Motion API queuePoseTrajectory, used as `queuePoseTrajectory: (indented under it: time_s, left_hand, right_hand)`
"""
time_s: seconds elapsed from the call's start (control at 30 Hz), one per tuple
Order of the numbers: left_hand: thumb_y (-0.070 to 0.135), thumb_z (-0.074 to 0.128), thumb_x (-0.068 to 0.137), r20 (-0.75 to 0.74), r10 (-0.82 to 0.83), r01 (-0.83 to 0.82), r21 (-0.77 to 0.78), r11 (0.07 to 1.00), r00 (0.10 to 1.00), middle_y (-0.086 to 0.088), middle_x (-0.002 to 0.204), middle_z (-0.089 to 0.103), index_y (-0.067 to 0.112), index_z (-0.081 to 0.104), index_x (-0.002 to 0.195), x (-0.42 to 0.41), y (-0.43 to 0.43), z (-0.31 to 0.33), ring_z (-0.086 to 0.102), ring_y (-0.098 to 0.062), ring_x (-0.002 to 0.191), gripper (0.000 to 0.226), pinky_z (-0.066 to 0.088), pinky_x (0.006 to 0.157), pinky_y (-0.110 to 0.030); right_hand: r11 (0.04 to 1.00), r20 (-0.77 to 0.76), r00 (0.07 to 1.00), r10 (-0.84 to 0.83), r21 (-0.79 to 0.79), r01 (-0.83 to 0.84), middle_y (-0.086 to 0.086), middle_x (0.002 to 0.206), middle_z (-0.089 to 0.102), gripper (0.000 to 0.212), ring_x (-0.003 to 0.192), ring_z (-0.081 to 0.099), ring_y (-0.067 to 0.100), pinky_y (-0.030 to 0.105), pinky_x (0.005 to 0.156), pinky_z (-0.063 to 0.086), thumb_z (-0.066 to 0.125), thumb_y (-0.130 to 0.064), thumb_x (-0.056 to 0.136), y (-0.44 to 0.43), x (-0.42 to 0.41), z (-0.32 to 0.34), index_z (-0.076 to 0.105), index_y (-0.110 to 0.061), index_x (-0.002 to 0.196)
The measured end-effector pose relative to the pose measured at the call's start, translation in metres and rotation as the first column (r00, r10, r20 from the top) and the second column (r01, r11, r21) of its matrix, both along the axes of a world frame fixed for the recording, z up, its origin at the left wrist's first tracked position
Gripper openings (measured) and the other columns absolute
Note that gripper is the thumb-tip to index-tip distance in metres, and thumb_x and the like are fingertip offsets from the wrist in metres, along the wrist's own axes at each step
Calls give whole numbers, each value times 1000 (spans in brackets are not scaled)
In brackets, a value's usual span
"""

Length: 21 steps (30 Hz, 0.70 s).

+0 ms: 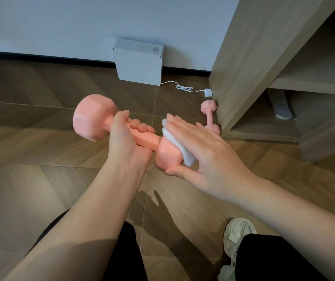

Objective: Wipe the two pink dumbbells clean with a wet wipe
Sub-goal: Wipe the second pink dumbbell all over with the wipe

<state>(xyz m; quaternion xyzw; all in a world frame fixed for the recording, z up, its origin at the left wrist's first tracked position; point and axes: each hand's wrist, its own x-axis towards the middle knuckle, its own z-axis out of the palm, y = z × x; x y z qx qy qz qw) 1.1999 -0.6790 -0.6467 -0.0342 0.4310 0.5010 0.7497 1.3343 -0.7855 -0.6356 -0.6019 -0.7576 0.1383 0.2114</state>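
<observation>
My left hand (127, 138) grips the handle of a pink dumbbell (93, 118) held in the air above the floor. Its near head (167, 154) points toward me. My right hand (201, 151) lies flat with straight fingers, pressing a white wet wipe (179, 146) against the right face of that near head, with the thumb under the head. A second pink dumbbell (210, 116) lies on the floor against the foot of the wooden cabinet, its near end partly hidden behind my right hand.
A wooden shelf cabinet (264, 67) stands at right. A white box (139, 63) leans on the wall, its cable running to a white plug (207, 92). Wood-pattern floor (31, 138) shows a wet patch near my knees. My shoe (236, 234) is at lower right.
</observation>
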Motion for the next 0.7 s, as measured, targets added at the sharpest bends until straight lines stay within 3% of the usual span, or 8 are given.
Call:
queuePoseTrajectory:
  time_s: [0.07, 0.13, 0.2, 0.27, 0.4, 0.5, 0.6, 0.7]
  left_hand:
    - [17, 59, 90, -15, -6, 6, 6, 1000, 1000, 7, 48, 38, 17, 42, 71, 0, -1, 0, 34, -9, 39, 25, 38, 47, -21]
    - [17, 59, 90, -25, -8, 8, 17, 1000, 1000, 7, 47, 38, 17, 42, 70, 0, -2, 0, 35, -9, 38, 26, 39, 48, -21]
    - [18, 59, 89, -22, -12, 13, 22, 1000, 1000, 7, 47, 38, 17, 42, 68, 1, -2, 0, 35, -9, 38, 27, 39, 49, -23]
    - [18, 60, 89, -9, -18, 18, 31, 999, 1000, 7, 48, 39, 17, 43, 68, 1, -2, 1, 36, -10, 39, 27, 39, 49, -23]
    - [19, 60, 91, 16, -11, 11, 30, 1000, 1000, 6, 48, 39, 17, 43, 70, 1, -1, 1, 36, -10, 39, 26, 39, 52, -24]
    - [21, 61, 92, 9, -10, 10, 16, 1000, 1000, 5, 48, 40, 16, 44, 71, 2, -3, 1, 37, -10, 40, 27, 41, 53, -24]
    - [17, 61, 91, 14, -31, 31, 41, 999, 999, 4, 50, 42, 15, 45, 70, 4, -5, 0, 41, -11, 42, 26, 45, 58, -26]
    - [11, 59, 90, 114, -98, 78, 165, 983, 989, 1, 55, 47, 13, 48, 70, 5, -6, 1, 50, -12, 48, 23, 51, 67, -29]
  right_hand:
    - [993, -11, 998, -68, -99, 66, -11, 156, 34, 87, 144, 23, 2, 36, 117, 19, 66, -63, 79, 3, 2, 0, 30, -29, 151]
    - [967, -92, 989, -117, -238, 92, -16, 145, 45, 89, 133, 36, 2, 40, 113, 34, 69, -68, 73, 5, 5, -1, 32, -34, 147]
    - [965, -188, 975, -116, -254, 66, -17, 142, 46, 89, 128, 40, -3, 25, 108, 37, 74, -62, 73, 5, 7, -2, 34, -33, 147]
    - [986, -204, 977, -61, -165, 27, -14, 152, 39, 85, 137, 29, -8, 13, 110, 25, 75, -52, 78, 3, 8, -2, 35, -27, 149]
    - [997, 14, 997, 78, 26, -79, -4, 161, 26, 79, 150, 15, 9, 36, 120, 17, 61, -49, 90, 0, 7, -2, 28, -17, 153]
    - [997, 207, 975, 77, -28, -73, -7, 162, 18, 100, 151, 9, 11, 37, 121, 10, 66, -64, 77, 1, 7, -5, 18, -22, 154]
    - [999, -3, 1000, -4, -47, 4, -8, 150, 39, 97, 139, 33, 5, 28, 113, 29, 81, -53, 70, 2, 5, -4, 33, -21, 148]
    - [994, -302, 949, -86, -90, 61, -18, 136, 49, 87, 128, 42, -5, 12, 102, 32, 87, -36, 67, 5, 10, 2, 45, -20, 141]
